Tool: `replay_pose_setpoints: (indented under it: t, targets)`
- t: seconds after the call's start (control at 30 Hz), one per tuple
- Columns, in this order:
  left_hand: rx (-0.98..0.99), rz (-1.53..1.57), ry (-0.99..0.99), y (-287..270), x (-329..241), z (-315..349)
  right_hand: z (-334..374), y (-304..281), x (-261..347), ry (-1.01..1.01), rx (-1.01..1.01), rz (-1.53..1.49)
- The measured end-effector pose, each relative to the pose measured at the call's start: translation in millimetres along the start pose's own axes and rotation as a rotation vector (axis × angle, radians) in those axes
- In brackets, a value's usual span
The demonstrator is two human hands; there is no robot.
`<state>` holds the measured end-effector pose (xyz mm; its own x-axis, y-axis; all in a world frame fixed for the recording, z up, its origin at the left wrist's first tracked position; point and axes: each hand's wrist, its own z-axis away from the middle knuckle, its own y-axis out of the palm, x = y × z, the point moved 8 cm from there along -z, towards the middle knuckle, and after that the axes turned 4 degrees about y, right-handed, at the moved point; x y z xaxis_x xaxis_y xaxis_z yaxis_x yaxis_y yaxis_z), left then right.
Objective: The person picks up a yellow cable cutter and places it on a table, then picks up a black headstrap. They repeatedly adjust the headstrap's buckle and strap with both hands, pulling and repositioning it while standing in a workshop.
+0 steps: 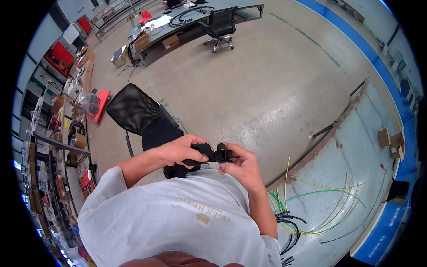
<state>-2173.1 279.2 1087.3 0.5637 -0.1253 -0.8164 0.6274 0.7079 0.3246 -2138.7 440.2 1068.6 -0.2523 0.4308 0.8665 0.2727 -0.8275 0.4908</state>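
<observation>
In front of my waist, both hands are on a black strap-like piece point(221, 153) that looks like folded webbing or fabric, with a loop standing up at its right end. My left hand point(184, 150) is closed on its wider, bunched part, thumb on top. The fingers and thumb of my right hand point(240, 165) pinch the looped end. More black material point(178, 171) shows below my left hand; whether it belongs to the same piece I cannot tell.
Beyond my left forearm stands a black mesh chair point(135, 109). To my right, a grey-topped table point(320, 178) carries yellow-green wires point(329, 222), black cables point(293, 233) and cardboard boxes point(396, 144). Cluttered shelving point(66, 147) lines the left; a desk point(164, 31) and another chair point(221, 26) stand farther off.
</observation>
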Motion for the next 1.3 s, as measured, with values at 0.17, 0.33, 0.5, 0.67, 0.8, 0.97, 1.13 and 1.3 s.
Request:
replay_pose_setpoints:
  t: [0.17,0.33,0.5,0.67,0.8,0.97,1.13,1.3]
  targets:
    - [0.029,-0.097,-0.063,6,-12,5,2,-5,-2,0.081,0.047,0.058]
    - [-0.033,-0.086,-0.039,12,-16,-5,-2,-11,12,0.144,0.052,-0.049]
    - [-0.052,-0.206,0.122,10,-22,-11,-8,-9,19,0.065,0.036,-0.074]
    - [-0.146,-0.32,0.276,3,-27,-17,-18,1,4,-0.05,-0.049,-0.007]
    - [-0.138,-0.354,0.435,6,-36,-19,-19,4,9,-0.055,-0.078,0.088]
    - [-0.117,-0.166,0.262,-5,-30,-18,-26,5,10,-0.048,-0.123,0.141]
    - [-0.128,0.025,0.183,-12,-23,-16,-35,11,-1,-0.047,-0.14,0.066]
    - [-0.22,-0.136,0.316,-17,-39,-11,-37,20,3,-0.034,-0.122,0.196]
